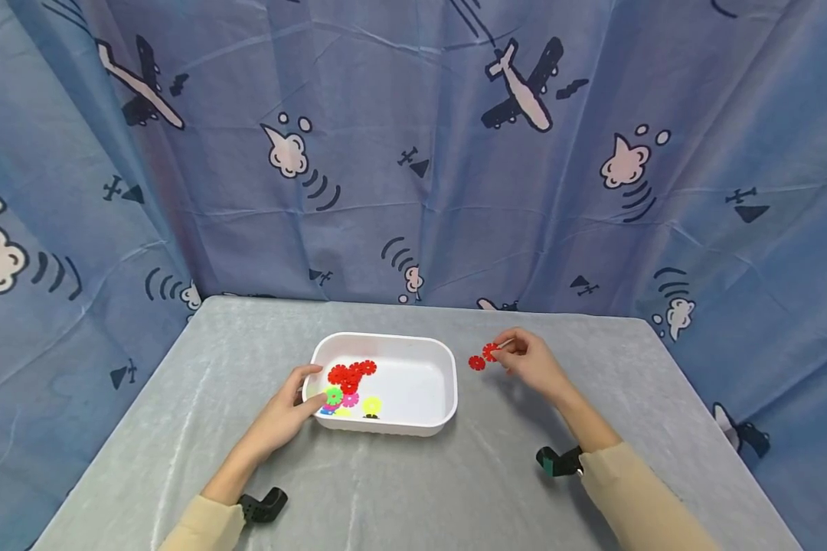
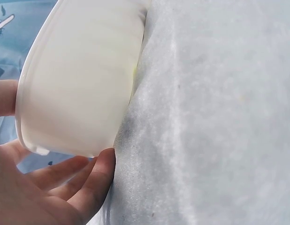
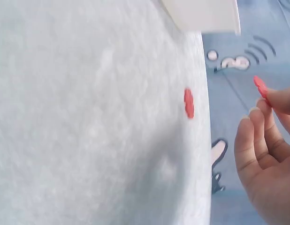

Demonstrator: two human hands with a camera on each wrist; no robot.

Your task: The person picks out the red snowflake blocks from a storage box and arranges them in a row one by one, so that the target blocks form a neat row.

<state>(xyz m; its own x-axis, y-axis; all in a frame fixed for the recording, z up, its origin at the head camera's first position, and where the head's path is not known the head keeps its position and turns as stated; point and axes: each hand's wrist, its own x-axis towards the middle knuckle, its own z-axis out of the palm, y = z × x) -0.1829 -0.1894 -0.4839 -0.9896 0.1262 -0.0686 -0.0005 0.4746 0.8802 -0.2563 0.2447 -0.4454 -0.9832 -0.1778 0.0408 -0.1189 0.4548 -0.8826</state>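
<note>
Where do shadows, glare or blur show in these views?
Head: soft shadow on the grey cloth below the right hand, white tray bright inside; left wrist: cloth pale, tray wall low in detail; right wrist: broad soft shadow, loose red disc blurred.

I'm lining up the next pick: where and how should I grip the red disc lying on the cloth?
Pinch the loose red disc by opposite edges of its notched rim, probably from above right: it lies flat on the cloth, with the white tray to its left and the right hand, holding another red disc, to its right.
</note>
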